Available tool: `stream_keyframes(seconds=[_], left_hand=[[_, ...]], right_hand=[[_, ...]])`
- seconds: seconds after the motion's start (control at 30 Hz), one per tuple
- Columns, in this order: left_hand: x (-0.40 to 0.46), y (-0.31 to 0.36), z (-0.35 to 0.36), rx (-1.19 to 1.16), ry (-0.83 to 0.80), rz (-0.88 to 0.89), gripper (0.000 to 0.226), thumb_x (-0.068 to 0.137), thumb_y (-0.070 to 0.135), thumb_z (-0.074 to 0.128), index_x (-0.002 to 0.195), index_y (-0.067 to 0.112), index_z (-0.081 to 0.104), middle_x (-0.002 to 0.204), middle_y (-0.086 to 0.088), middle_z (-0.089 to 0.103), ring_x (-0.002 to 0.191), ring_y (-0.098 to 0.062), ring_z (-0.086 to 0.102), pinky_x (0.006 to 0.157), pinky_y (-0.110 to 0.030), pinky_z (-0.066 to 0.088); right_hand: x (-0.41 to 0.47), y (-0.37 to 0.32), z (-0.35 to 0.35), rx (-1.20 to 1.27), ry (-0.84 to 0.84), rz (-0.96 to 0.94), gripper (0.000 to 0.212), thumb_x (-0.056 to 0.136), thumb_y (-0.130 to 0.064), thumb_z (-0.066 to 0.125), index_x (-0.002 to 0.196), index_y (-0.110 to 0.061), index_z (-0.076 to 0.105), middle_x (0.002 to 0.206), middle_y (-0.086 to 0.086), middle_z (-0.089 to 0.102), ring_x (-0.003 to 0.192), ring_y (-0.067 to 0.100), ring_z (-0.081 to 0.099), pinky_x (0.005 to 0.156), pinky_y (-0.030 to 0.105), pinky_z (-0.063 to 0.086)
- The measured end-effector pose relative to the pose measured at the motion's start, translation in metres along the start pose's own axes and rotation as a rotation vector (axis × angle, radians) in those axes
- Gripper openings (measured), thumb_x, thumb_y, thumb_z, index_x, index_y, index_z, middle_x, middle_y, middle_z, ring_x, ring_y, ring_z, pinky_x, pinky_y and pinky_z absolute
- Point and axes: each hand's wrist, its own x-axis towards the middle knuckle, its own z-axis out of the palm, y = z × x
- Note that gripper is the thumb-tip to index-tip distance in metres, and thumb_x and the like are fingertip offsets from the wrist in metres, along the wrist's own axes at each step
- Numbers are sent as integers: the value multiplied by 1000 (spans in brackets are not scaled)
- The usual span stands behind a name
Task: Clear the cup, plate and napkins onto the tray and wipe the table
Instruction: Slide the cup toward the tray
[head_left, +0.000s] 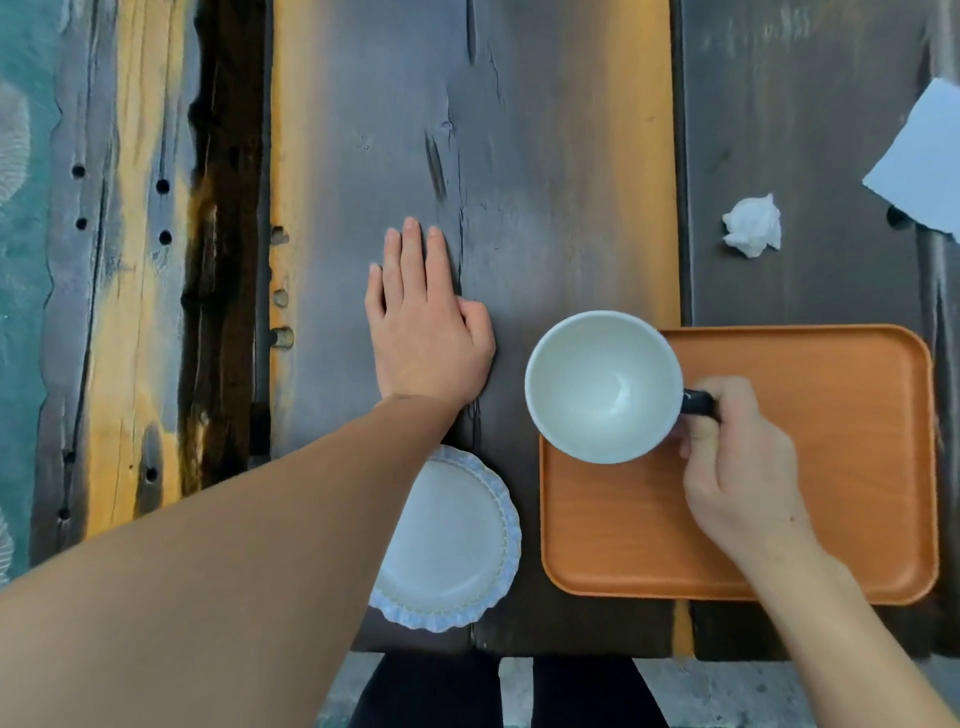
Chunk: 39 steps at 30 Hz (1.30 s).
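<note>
Left forearm crosses over plate (447, 535); left hand (426, 332) flat, fingers straight on table (545, 156). Right hand (737, 457) pinches handle of cup (602, 387) over corner of tray (831, 374). Crumpled napkin (753, 226) beyond tray.

orange tray (831, 467), white cup (602, 387) black handle (698, 401), white fluted plate (452, 540)

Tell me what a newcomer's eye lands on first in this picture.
First the white cup, empty inside, held by its dark handle in the right hand over the near-left corner of the orange tray. Next the left hand, flat on the dark wooden table, with the frilled plate just below its forearm. A crumpled napkin lies beyond the tray.
</note>
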Motion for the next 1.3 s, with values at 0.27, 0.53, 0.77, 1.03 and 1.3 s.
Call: stream_keyframes(seconds=[0.27, 0.53, 0.77, 1.03, 1.3], left_hand=[[-1, -2, 3, -8, 41, 12, 68, 90, 25, 36, 156, 7, 33, 165, -12, 27, 155, -28, 19, 126, -48, 16], [-1, -2, 2, -19, 60, 6, 67, 90, 23, 38, 155, 7, 35, 165, -13, 28, 154, -28, 20, 126, -48, 16], [-1, -2, 3, -30, 66, 5, 67, 90, 24, 34, 155, 7, 35, 165, -12, 28, 155, -28, 20, 126, -47, 16], [-1, -2, 2, -33, 63, -1, 66, 91, 23, 38, 155, 8, 36, 165, -11, 28, 155, -27, 19, 126, -47, 16], [-1, -2, 3, -24, 66, -3, 65, 91, 25, 37, 154, 9, 37, 165, -11, 28, 155, -27, 20, 126, -46, 16]], right_hand=[[5, 9, -1, -1, -28, -8, 18, 98, -8, 43, 105, -23, 48, 80, -20, 52, 74, 0, 55, 62, 16, 38], [13, 1, 1, 29, 69, -2, 24, 97, -6, 45, 103, -30, 47, 75, -15, 59, 72, 3, 60, 63, 12, 43], [11, -7, 8, 133, 160, 94, 14, 94, -9, 52, 100, -21, 57, 77, -6, 69, 70, 14, 69, 68, 47, 57], [4, -13, 4, 321, 145, 302, 48, 93, -24, 67, 134, -29, 43, 85, -7, 71, 79, 7, 71, 75, 34, 60], [-71, -57, 39, 112, 64, 194, 27, 90, -29, 64, 114, -31, 51, 82, -15, 58, 69, 4, 58, 63, 23, 49]])
